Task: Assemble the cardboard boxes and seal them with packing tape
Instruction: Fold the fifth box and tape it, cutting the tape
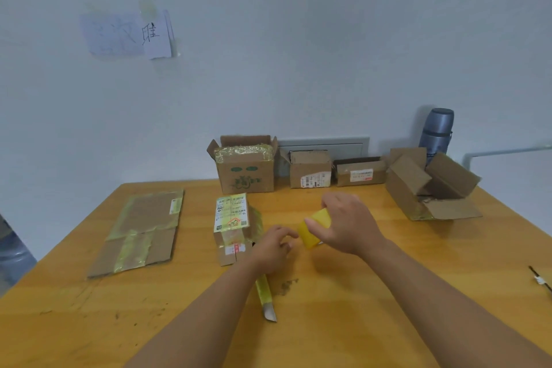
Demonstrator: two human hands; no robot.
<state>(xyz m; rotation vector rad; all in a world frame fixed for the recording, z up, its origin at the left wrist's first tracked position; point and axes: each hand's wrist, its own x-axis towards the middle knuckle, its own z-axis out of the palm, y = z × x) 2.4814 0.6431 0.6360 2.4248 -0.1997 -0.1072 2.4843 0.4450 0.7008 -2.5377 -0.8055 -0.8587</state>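
Flattened cardboard box (140, 233) lies far left on table (373, 293), waiting for assembly. Small labelled box (231, 227) stands just beside left hand (273, 248), ready for sealing. Left hand fingers curled, pinching, probably picking at tape end. Right hand (349, 224) grips yellow tape roll (315, 228) from above, held off table, wrist bent inward.

A wooden table (358, 293) carries a flattened box (140, 233) at nine o'clock, a labelled small box (233, 227) near centre, a utility knife (265, 299) at six, four boxes from twelve to two: printed (246, 173), two labelled (310, 170) (360, 173), one open-flapped (430, 185).
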